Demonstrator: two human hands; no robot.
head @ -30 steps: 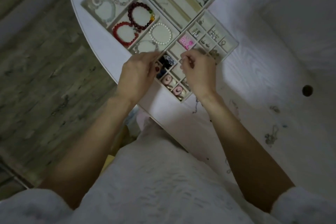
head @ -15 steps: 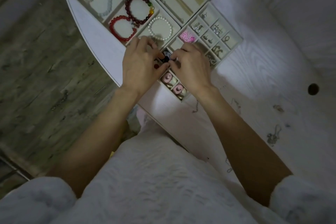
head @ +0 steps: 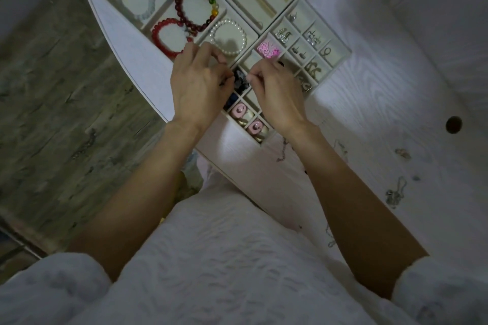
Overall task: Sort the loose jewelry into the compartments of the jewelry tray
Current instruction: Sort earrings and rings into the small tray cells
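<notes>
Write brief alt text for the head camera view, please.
Two hands, left and right, work with curled fingers over a small compartment of a jewelry tray on a white table; beaded bracelets fill larger compartments.

— How's my feed looking?

— Dim overall, with a cool grey cast. I see the brightest patch on the bench [head: 375, 103] to the right of the jewelry tray [head: 340, 59], and a smaller one just below the tray's near corner.

— Shadows?

— Soft ones under both hands; the left hand [head: 198, 87] darkens the pearl bracelet [head: 229, 37].

— Sharpness?

— I get motion smear at the bottom, on the white clothing [head: 224, 258]. The bench edge bows from the wide lens. The loose chains [head: 394, 194] at right are murky.
</notes>
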